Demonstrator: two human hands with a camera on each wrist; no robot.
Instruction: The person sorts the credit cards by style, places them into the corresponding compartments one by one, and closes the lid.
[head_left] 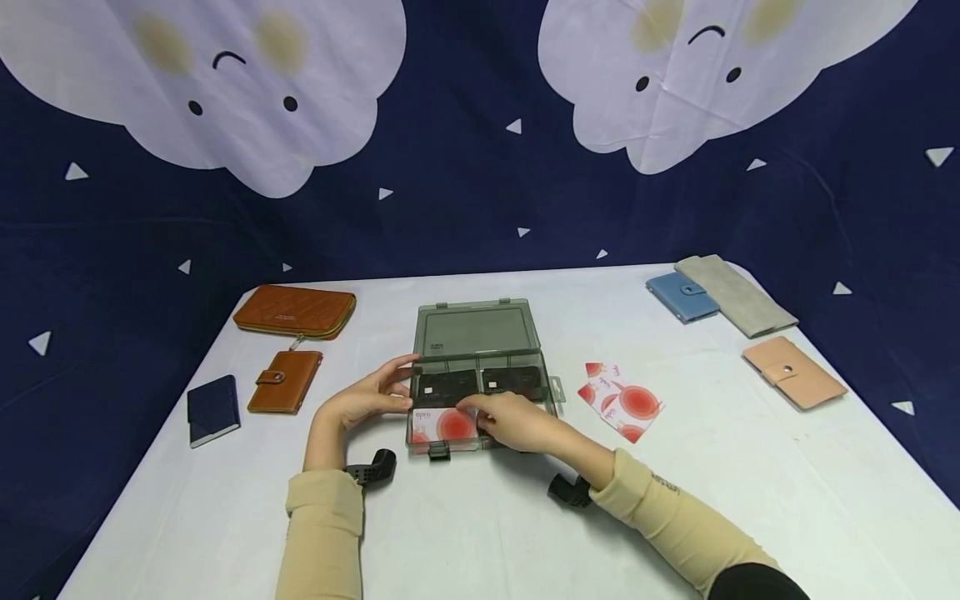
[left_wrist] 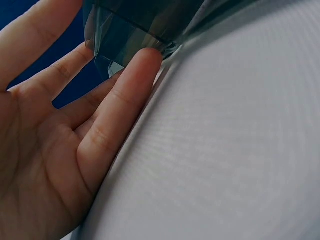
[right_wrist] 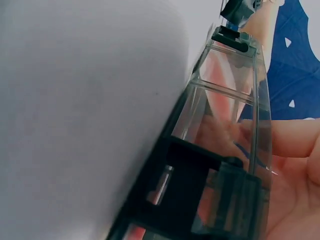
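Observation:
A see-through grey plastic box [head_left: 553, 392] lies with its lid [head_left: 477, 327] folded back. Black cards [head_left: 447, 387] show in its two rear compartments, and a red and white card [head_left: 435, 425] lies in the front left one. My left hand [head_left: 371, 393] rests against the box's left side, fingers spread and fairly straight; a fingertip meets the clear wall in the left wrist view. Reaching into the front of the box, my right hand [head_left: 517, 421] pinches the red and white card near its right edge. Through the wall [right_wrist: 225, 90], the right wrist view shows those fingers beside the card.
Loose red and white cards [head_left: 622, 402] lie right of the box. Leftward are a brown zip wallet [head_left: 294, 311], a brown card holder [head_left: 285, 382] and a navy one [head_left: 213, 410]. Blue [head_left: 682, 297], grey [head_left: 738, 296] and peach [head_left: 795, 372] wallets lie at the right.

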